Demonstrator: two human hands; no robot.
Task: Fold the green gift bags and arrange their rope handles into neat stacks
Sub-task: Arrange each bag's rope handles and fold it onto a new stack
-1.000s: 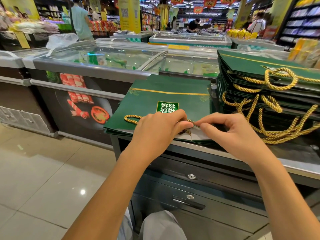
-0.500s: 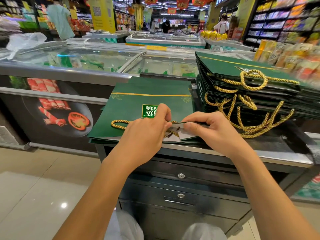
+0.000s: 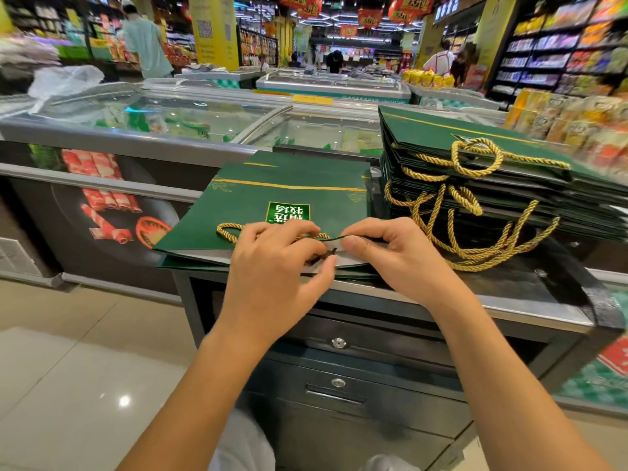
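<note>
A green gift bag (image 3: 272,198) lies flat on top of a low pile of the same bags at the near left corner of the worktop (image 3: 509,290), its open mouth towards the person and its left side overhanging the worktop's left edge. It is dark green card with a thin gold line across its far part, small gold ornaments at the far corners and a white-framed label with white characters in the middle, and the pale inside shows along the near edge. Its twisted gold rope handle (image 3: 227,233) loops out to the left over the bag's face and runs under the left hand (image 3: 272,270), whose curled fingers pinch the rope at the bag's mouth, where dark knotted ends show. The right hand (image 3: 404,256) pinches the upper lip of the mouth between thumb and bent fingers, holding it slightly off the layer below. At the right of the worktop, just beside this pile, stands a taller stack of folded bags (image 3: 438,136), with gold handles (image 3: 475,158) coiled on top and hanging tangled down its near side. A glass-topped freezer (image 3: 170,120) stands behind the far edge.
</note>
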